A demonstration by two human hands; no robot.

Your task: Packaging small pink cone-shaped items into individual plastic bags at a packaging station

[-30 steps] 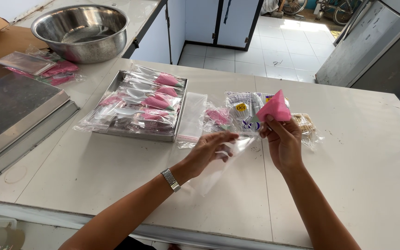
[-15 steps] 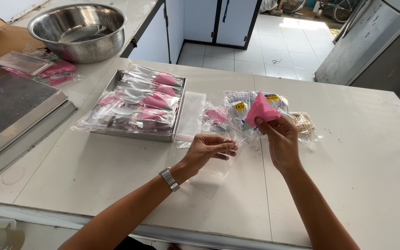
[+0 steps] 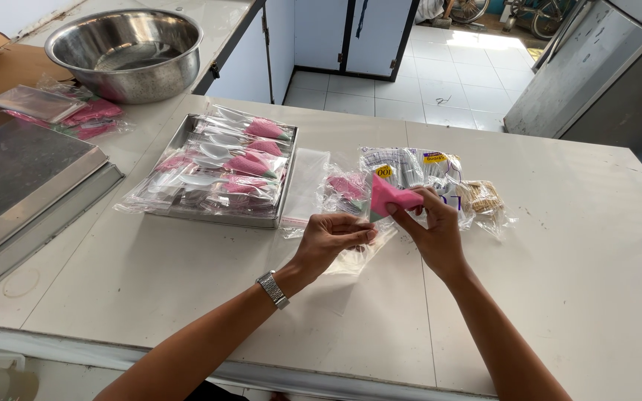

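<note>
Two hands busy | right hand (image 3: pixel 434 232) pinches pink cone (image 3: pixel 389 197); left hand (image 3: pixel 330 239) grips clear bag (image 3: pixel 358 252) (mouth open)

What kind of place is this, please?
Probably a small home or shop kitchen where sweets are packed: a metal tray of bagged pink cones, a steel bowl on the counter, and a right hand holding a pink cone.

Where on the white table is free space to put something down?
Bare table right of the right hand, and in front of the tray near the front edge. Crowded between tray and snack bags.
</note>
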